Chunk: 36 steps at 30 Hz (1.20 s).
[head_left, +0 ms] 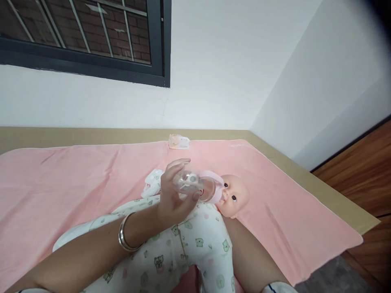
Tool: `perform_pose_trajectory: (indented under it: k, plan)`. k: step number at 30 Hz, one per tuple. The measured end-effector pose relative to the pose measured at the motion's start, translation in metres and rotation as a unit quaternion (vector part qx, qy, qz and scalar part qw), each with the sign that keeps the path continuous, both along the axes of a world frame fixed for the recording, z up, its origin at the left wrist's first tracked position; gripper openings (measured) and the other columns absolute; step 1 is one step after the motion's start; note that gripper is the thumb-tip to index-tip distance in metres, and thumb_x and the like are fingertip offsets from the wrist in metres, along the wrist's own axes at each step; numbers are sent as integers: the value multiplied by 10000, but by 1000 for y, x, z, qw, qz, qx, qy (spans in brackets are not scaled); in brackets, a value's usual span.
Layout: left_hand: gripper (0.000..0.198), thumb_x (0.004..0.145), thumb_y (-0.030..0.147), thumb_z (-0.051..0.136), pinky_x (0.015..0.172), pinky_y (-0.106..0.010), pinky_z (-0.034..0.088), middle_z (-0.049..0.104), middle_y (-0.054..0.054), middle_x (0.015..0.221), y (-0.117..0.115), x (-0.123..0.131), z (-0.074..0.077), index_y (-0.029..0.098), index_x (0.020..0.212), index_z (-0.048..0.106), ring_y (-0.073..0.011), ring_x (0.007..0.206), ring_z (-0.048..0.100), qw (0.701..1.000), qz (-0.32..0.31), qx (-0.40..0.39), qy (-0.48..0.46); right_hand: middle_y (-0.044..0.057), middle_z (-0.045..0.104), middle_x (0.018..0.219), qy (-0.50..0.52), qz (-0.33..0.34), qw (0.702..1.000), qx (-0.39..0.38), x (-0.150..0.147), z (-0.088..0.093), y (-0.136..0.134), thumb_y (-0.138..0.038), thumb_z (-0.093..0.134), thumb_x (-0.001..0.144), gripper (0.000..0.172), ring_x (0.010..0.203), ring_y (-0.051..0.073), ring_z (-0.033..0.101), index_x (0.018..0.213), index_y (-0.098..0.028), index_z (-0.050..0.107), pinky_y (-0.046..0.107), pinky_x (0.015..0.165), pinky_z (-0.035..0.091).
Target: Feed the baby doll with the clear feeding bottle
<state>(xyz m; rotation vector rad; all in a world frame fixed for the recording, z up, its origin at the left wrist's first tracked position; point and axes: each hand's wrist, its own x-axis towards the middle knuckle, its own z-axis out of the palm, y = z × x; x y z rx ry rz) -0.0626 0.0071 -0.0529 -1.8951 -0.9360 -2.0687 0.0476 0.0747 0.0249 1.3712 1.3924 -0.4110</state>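
My left hand [174,191], with a silver bangle on the wrist, is closed round a clear baby bottle [191,183]. The bottle lies nearly sideways, and its pale pink collar end is at the mouth of a baby doll [240,193]. The doll wears a white onesie [207,240] with a green animal print and lies across my front, face up. My right forearm [253,252] passes beneath the doll by its head. The doll hides my right hand and its fingers. A crumpled white printed cloth sleeve [152,183] shows behind my left hand.
A pink sheet [76,171] covers most of the tan table [351,215]. Near its back edge lies a small clear packet with a white label [179,141]. White walls [214,81] and a dark-framed window [160,49] stand behind. Wooden panels [360,171] are at the right.
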Motion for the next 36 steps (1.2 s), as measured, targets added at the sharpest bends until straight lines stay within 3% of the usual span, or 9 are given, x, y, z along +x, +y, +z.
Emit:
perform_pose_trajectory:
  k: [5,12,19,23,27,31,36]
  plan:
    - [622,803,254,646,992,-483,469,524,-144,1241,0,1,0,193,1354,366,-271,1198,530,1000,7,0,2,129,560,1323,-8,3,1000,-5,0,0,1,-25,368,843,371,1335,108,415,1124,11,608,221,1124,252]
    - [612,802,273,649,979,-488,481,532,-145,1224,0,1,0,190,1343,376,-276,1195,531,1000,16,-2,-3,109,565,1317,-22,15,999,-18,-1,-1,3,-37,370,845,290,1334,92,429,908,-18,653,209,1131,230]
    - [610,806,276,650,990,-495,467,517,-152,1233,0,0,-1,191,1343,373,-278,1197,526,1000,7,-14,-11,45,658,1136,-21,34,999,-21,-2,2,2,-16,399,815,250,1313,93,461,755,-59,638,262,1127,269]
    - [607,810,273,648,996,-486,463,520,-159,1225,0,0,0,169,1343,377,-278,1194,532,1000,14,-4,-6,53,617,1237,-32,66,996,-41,-3,9,-1,-35,378,842,272,1335,96,430,705,-71,611,236,1120,255]
    - [600,814,249,647,1004,-478,466,513,-162,1232,-1,0,2,160,1342,377,-269,1205,528,1000,12,-2,0,93,551,1344,-44,97,991,-77,-5,12,-2,-31,365,855,307,1349,123,403,953,-47,656,264,1129,246]
    - [589,817,247,642,986,-469,479,517,-159,1229,-1,0,2,169,1338,378,-265,1199,530,1000,16,-4,-4,94,489,1409,-41,71,995,-62,-4,9,-2,-81,326,892,443,1347,90,386,1290,-62,518,217,1126,245]
    - [601,811,257,651,995,-473,471,517,-154,1228,-1,0,1,176,1340,378,-264,1201,526,1000,13,-4,-4,47,531,1373,-43,48,997,-35,-4,8,-2,-84,355,881,417,1314,47,426,1240,-92,565,180,1107,257]
